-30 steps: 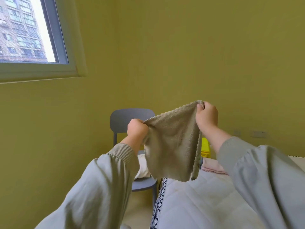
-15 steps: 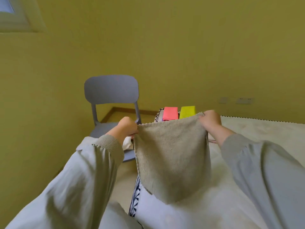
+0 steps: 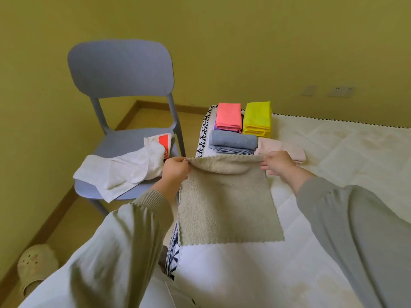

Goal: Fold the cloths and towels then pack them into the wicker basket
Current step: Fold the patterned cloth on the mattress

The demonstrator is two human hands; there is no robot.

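Head view looks down on both hands. What have they got hold of?

One beige cloth (image 3: pixel 226 205), from where I'm standing. The left hand (image 3: pixel 175 171) pinches its upper left corner between thumb and curled fingers. The right hand (image 3: pixel 278 165) pinches the upper right corner, thumb on top and the other fingers reaching under the edge.

Is the cloth hanging free?

Only the top. That edge is lifted and sags a little between the two hands. The rest lies spread flat on the white mattress (image 3: pixel 344 156), close to its left side, with the scalloped lower hem nearest the person.

And the folded ones?

Four piles at the far left corner of the mattress, just beyond the hands. A coral-pink cloth (image 3: pixel 229 116) and a yellow cloth (image 3: pixel 258 115) sit side by side at the back. A blue-grey towel (image 3: pixel 232 140) lies in front of the pink one, and a pale pink towel (image 3: pixel 282 148) in front of the yellow one. The right hand is just beside that pale pink one; I can't tell whether it touches.

Anything off the bed?

A grey-blue chair (image 3: pixel 120 67) stands to the left by the yellow wall. A rumpled white towel (image 3: pixel 124 170) is draped over its seat, with something orange-red (image 3: pixel 164 141) showing at its far end. A beige slipper (image 3: pixel 35 265) sits on the floor at the lower left.
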